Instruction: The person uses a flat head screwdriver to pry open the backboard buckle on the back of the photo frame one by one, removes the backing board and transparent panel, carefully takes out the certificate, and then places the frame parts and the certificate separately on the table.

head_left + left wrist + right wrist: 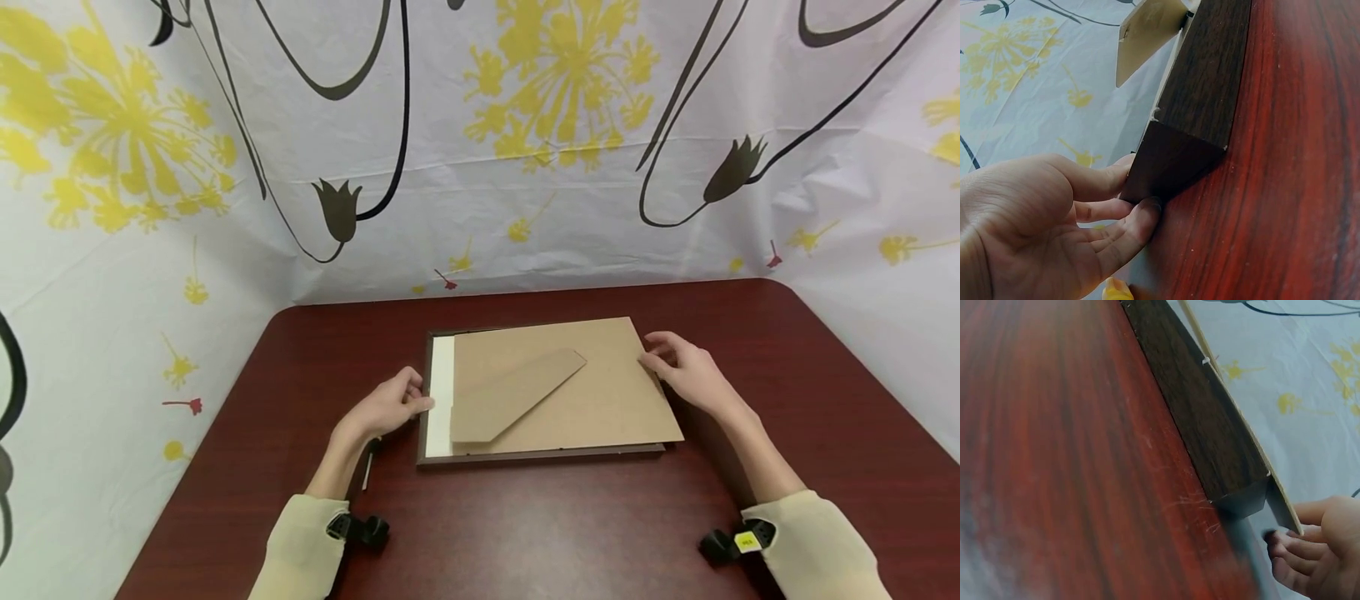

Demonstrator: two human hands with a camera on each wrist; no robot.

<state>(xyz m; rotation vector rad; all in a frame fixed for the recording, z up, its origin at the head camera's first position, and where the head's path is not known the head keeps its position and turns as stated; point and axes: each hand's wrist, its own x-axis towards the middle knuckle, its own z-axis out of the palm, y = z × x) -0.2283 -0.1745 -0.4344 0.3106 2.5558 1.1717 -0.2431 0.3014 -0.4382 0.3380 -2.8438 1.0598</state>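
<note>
A dark wood picture frame [540,455] lies face down on the table. Over its back sits a brown backing board [622,400], shifted right so that it juts past the frame's right side. A folding easel leg [517,400] is attached to the board, and a pale strip [442,383] shows along the frame's left. My left hand [386,407] grips the frame's left side, thumb on top and fingers against the outer wall [1172,156]. At the board's overhanging right edge [1286,509], my right hand [692,375] pinches it between thumb and fingers.
A thin white stick [367,471] lies on the dark red table [570,533] beside my left wrist. Something small and yellow [1116,289] shows below my left hand in the left wrist view. A flower-patterned white sheet [420,150] hangs behind the table and at both sides.
</note>
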